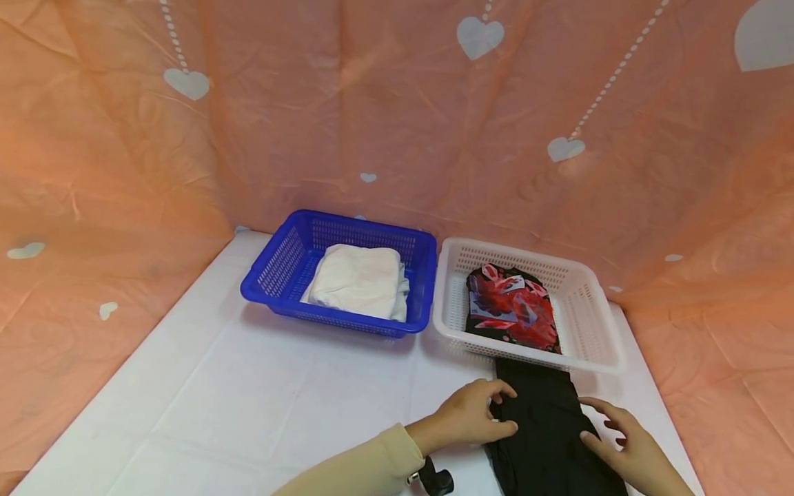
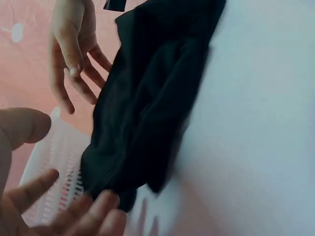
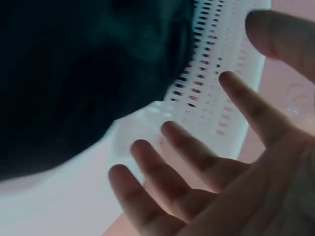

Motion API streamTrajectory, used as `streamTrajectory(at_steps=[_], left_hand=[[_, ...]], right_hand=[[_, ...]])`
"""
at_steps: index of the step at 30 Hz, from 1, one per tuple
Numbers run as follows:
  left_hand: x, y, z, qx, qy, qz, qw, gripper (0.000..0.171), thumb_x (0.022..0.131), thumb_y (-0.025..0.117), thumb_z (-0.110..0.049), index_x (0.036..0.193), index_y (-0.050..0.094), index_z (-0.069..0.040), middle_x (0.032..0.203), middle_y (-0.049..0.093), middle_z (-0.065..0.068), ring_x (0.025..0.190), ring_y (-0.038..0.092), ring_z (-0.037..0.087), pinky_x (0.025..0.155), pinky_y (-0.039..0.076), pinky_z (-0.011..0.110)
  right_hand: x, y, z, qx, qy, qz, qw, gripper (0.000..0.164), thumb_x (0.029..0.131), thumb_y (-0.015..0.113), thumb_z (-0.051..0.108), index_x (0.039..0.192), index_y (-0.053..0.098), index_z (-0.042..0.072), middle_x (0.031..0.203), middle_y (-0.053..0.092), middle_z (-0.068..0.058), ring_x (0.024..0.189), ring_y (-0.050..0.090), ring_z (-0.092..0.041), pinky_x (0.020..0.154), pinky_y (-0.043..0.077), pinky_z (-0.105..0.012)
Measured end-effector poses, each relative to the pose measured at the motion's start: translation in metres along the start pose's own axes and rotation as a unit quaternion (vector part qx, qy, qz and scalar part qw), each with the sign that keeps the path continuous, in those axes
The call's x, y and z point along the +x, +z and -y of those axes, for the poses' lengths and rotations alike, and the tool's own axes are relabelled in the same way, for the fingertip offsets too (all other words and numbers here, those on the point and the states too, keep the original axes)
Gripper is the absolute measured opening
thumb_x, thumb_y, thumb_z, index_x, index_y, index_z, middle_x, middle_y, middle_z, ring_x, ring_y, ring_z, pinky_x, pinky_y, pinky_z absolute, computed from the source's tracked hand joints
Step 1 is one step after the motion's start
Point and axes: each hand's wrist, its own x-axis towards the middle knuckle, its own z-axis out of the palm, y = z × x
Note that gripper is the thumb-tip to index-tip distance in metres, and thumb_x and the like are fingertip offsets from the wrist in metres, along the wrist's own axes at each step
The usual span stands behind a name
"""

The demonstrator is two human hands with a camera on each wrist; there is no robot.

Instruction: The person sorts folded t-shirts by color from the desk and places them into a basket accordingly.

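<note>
A long black garment point(image 1: 546, 427) lies folded lengthwise on the table, its far end up against the white basket; its exact kind cannot be told. At its left edge is my left hand point(image 1: 471, 415), fingers loosely bent and spread from the thumb, holding nothing. My right hand point(image 1: 629, 448) is by the opposite edge, fingers parted. The left wrist view shows gaps between both hands and the black cloth point(image 2: 142, 98). Seen from the right wrist, the fingers point(image 3: 187, 147) are spread beside the dark cloth point(image 3: 83, 73) without gripping it.
A white basket point(image 1: 595, 303) holds a folded black-and-red patterned garment point(image 1: 515, 310). To its left, a blue basket point(image 1: 260, 289) contains folded white cloth point(image 1: 360, 279) with a pale blue piece beneath. An orange curtain with hearts point(image 1: 397, 124) hangs behind the white-covered table point(image 1: 248, 399).
</note>
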Motion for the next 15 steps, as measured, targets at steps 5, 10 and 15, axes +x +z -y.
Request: streamTrajectory(at_steps=[5,10,15], left_hand=[[-0.005,0.01,0.003,0.021,-0.041,0.003,0.9989,0.048,0.077,0.075,-0.038,0.122,0.058,-0.031,0.096,0.054,-0.004,0.076,0.049,0.0,0.065,0.041,0.016],[-0.007,0.016,0.004,0.014,-0.071,-0.002,0.9974,0.052,0.076,0.076,-0.035,0.123,0.056,-0.028,0.089,0.052,-0.004,0.074,0.048,0.003,0.065,0.042,0.018],[-0.008,0.02,0.001,0.01,-0.079,0.0,0.9968,0.059,0.074,0.077,-0.033,0.127,0.053,-0.027,0.086,0.054,-0.004,0.074,0.049,0.003,0.066,0.042,0.018]], right_hand=[[-0.001,0.009,-0.008,0.012,0.005,0.045,0.999,0.055,0.086,0.072,0.028,0.133,0.051,0.011,0.126,0.056,-0.024,0.098,0.063,-0.035,0.07,0.053,-0.038],[0.0,0.014,-0.011,0.013,0.022,0.083,0.996,0.059,0.087,0.07,0.031,0.137,0.045,0.013,0.124,0.058,-0.022,0.099,0.062,-0.029,0.069,0.051,-0.028],[0.003,0.02,-0.01,0.01,0.017,0.083,0.996,0.06,0.087,0.07,0.033,0.138,0.044,0.017,0.128,0.057,-0.018,0.099,0.058,-0.012,0.07,0.049,-0.026]])
